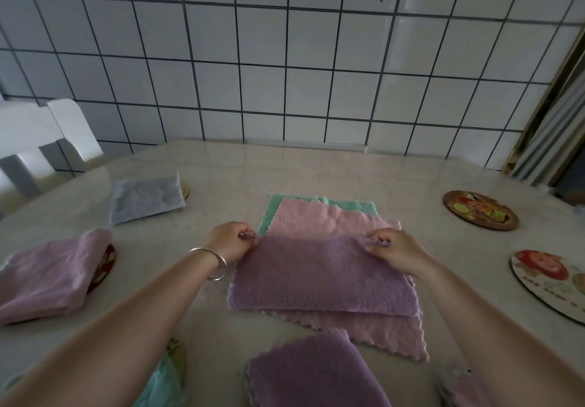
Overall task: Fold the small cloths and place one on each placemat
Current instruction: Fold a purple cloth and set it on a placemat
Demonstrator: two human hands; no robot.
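At the centre of the marble table (pixel 316 169), both hands hold a purple cloth (pixel 319 280) by its far corners. The left hand (pixel 229 242) pinches the far-left corner between curled fingers and thumb; a silver bangle (pixel 211 264) circles that wrist. The right hand (pixel 395 248) pinches the far-right corner the same way. The cloth is doubled over, its folded top layer lying flat with a scalloped lower layer showing along the near edge.

This cloth rests on a stack: a pink cloth (pixel 316 220) shows just beyond the hands at 12 o'clock, and a green cloth (pixel 348 205) peeks out under that, further toward 12.

At 10 o'clock a folded grey cloth (pixel 145 199) sits on a round mat (pixel 186 192), of which only a sliver of rim shows. At 9 o'clock a folded lilac cloth (pixel 50 280) covers most of a dark mat (pixel 106 264).

At 2 o'clock a brown mat (pixel 481 210) with a cartoon print lies bare. At 3 o'clock a pale mat (pixel 547 283) with a red-haired cartoon figure also holds nothing.

At 6 o'clock another purple piece (pixel 313 375) lies near the table's edge. At 7 o'clock a teal cloth (pixel 161 384) sits partly hidden under the left forearm, with a mat edge (pixel 175 348) just showing above it. At 5 o'clock a small lilac scrap (pixel 459 384) shows beside the right forearm.

Behind the table stand a white tiled wall (pixel 285 58) and, at 10 o'clock, a white chair (pixel 41 140).
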